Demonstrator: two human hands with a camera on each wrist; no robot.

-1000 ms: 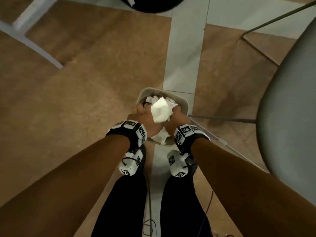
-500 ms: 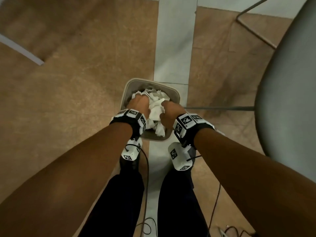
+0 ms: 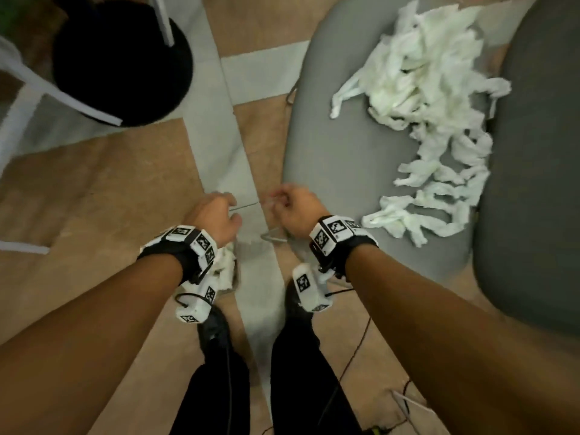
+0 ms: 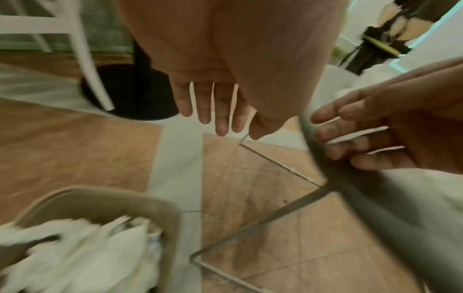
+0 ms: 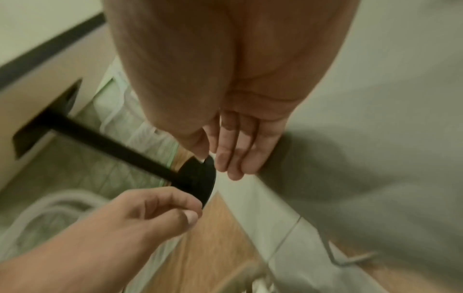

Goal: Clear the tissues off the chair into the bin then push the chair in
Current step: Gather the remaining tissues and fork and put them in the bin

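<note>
The bin (image 4: pixel 105 200) is blurred, cut off by the frame edge and mostly hidden under the left wrist overhead

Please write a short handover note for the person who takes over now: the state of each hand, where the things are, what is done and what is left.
Left hand: open, holds nothing.
Right hand: open, holds nothing, near the chair's edge.
Bin: on the floor below the left wrist, with tissues inside.
Tissues: a large pile lies on the chair seat.
Done: some tissues binned.
Left: bin the rest, then push the chair in.
</note>
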